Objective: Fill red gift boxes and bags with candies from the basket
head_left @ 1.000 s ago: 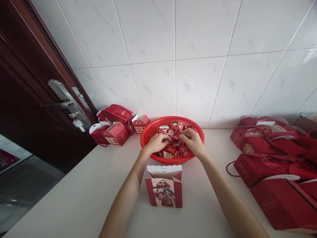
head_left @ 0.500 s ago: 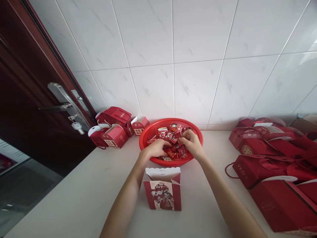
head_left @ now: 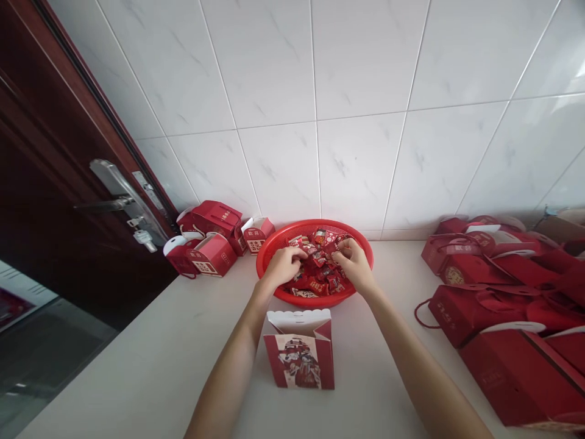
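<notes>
A red plastic basket (head_left: 314, 300) stands against the tiled wall, with many red wrapped sweets (head_left: 319, 284) in it. My left hand (head_left: 284, 266) reaches over the basket's left side, its fingers bent down among the sweets. Over the right side is my right hand (head_left: 354, 266), thumb and fingers pinched together at the sweets. What either hand's fingertips hold is too small to make out. Between my forearms, in front of the basket, a red paper box (head_left: 299, 361) stands upright with its top open and a printed picture on its front.
Small red boxes (head_left: 212, 254) sit at the table's back left, near a dark door with a handle (head_left: 125, 198) and keys. Many red gift boxes (head_left: 521, 372) with cord handles crowd the right side. The white table (head_left: 150, 360) ends in a slanting left edge.
My left hand has moved up and slightly left over the sweets, and its fingers have drawn closer together. My right hand stays nearly in place. The view has shifted slightly.
</notes>
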`<move>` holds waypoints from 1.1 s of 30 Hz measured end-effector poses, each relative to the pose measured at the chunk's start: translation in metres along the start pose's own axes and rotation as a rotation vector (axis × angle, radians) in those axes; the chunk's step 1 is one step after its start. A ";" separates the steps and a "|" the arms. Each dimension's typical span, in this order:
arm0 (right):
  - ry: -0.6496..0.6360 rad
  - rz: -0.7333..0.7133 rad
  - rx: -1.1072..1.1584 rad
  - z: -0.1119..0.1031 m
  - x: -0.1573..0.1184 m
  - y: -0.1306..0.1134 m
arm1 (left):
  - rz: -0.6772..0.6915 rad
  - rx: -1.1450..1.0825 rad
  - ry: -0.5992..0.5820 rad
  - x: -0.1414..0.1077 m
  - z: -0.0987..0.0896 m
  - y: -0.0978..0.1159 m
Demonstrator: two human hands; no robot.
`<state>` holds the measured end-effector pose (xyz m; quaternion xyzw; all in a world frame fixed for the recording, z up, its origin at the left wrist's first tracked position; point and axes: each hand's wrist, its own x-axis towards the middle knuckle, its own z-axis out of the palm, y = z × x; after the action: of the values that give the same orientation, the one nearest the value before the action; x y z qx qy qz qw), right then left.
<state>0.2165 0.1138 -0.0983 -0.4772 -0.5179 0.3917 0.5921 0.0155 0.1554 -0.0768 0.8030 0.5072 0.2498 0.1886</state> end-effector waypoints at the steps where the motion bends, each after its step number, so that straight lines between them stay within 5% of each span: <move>1: 0.000 0.000 0.001 0.000 0.000 0.000 | -0.039 -0.030 0.060 0.001 -0.003 -0.001; 5: -0.010 0.005 -0.001 -0.001 0.000 -0.001 | -0.105 0.001 0.141 -0.002 -0.019 -0.009; 10: -0.022 0.017 -0.002 -0.001 -0.001 -0.003 | -0.097 0.199 -0.019 -0.010 -0.032 -0.013; 14: -0.028 0.019 -0.008 0.000 -0.001 -0.003 | -0.109 0.298 -0.162 -0.012 -0.029 -0.011; 33: -0.040 0.001 -0.019 -0.001 -0.001 -0.009 | 0.017 0.108 -0.309 -0.007 -0.017 -0.014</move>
<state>0.2170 0.1105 -0.0900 -0.4751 -0.5330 0.3965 0.5770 -0.0071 0.1556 -0.0724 0.8451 0.4780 0.0974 0.2189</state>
